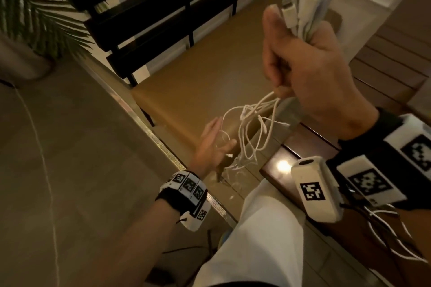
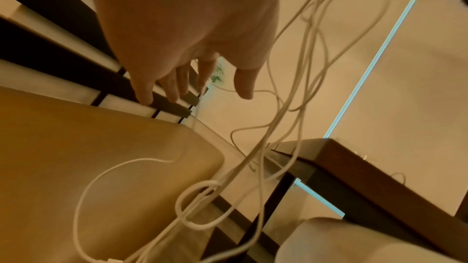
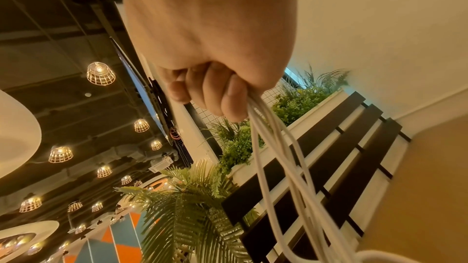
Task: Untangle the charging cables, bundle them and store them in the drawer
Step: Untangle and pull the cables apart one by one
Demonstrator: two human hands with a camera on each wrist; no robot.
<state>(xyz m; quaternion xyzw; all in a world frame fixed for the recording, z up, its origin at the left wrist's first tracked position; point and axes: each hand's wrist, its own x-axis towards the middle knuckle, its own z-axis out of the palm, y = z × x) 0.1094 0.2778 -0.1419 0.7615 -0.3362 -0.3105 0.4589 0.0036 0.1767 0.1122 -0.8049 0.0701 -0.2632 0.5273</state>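
Left hand (image 2: 187, 27), fingers (image 2: 144, 91) spread, beside dangling tangled white cables (image 2: 286, 119)

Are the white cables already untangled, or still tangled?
Still tangled: below the right hand, the cables hang in crossing loops with a knot.

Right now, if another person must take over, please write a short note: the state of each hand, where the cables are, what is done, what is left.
Right hand: raised, grips the white charging cables just below their connector ends, which stick up together.
Left hand: open, fingers spread beside the hanging loops, holding nothing.
Cables: they hang from the right hand over the bench; a knot shows low down.
Done: plug ends gathered.
Left: clear the knot, bundle, store. No drawer is in view.
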